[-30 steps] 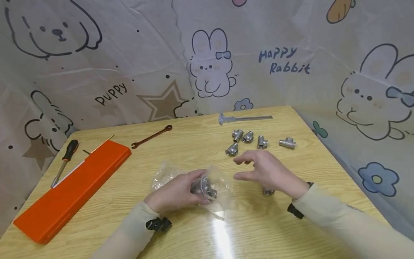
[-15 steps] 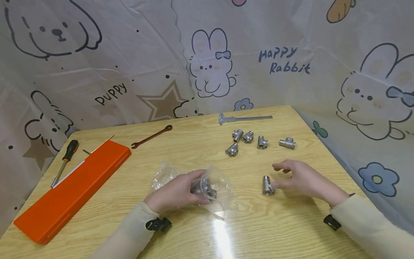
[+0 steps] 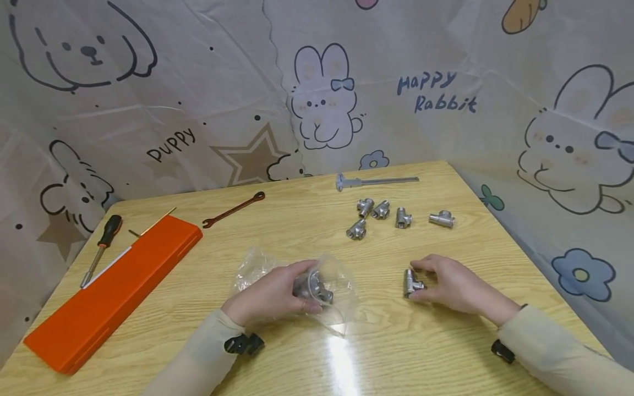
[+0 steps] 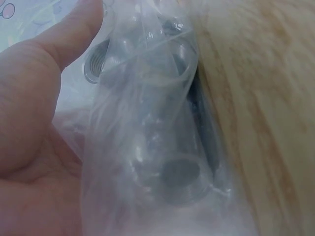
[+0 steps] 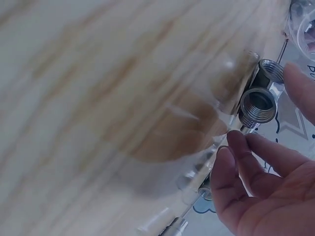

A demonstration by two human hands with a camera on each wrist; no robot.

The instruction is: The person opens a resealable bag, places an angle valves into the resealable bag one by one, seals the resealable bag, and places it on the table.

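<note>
My left hand (image 3: 272, 291) grips a clear plastic bag (image 3: 250, 267) with several metal pipe tees (image 3: 322, 294) in it. In the left wrist view, a round tee opening (image 4: 181, 174) shows through the film of the bag, beside the palm. To the right, a single pipe tee (image 3: 410, 283) lies on the table, and my right hand (image 3: 453, 283) has thumb and fingers curled at its two ends. The right wrist view shows the threaded opening of this tee (image 5: 258, 107) between thumb (image 5: 301, 93) and fingertips (image 5: 236, 140).
Several loose pipe tees (image 3: 403, 218) lie toward the back right, with a caliper (image 3: 376, 181) behind them. A red-brown wrench (image 3: 233, 210) is at the back left. An orange case (image 3: 116, 294) and a screwdriver (image 3: 106, 242) occupy the left side. A printed cloth (image 3: 223, 82) hangs behind the table.
My right hand has moved right and down from near the rear tees to the single tee, and its fingers have come in around that tee. The left hand stays on the bag.
</note>
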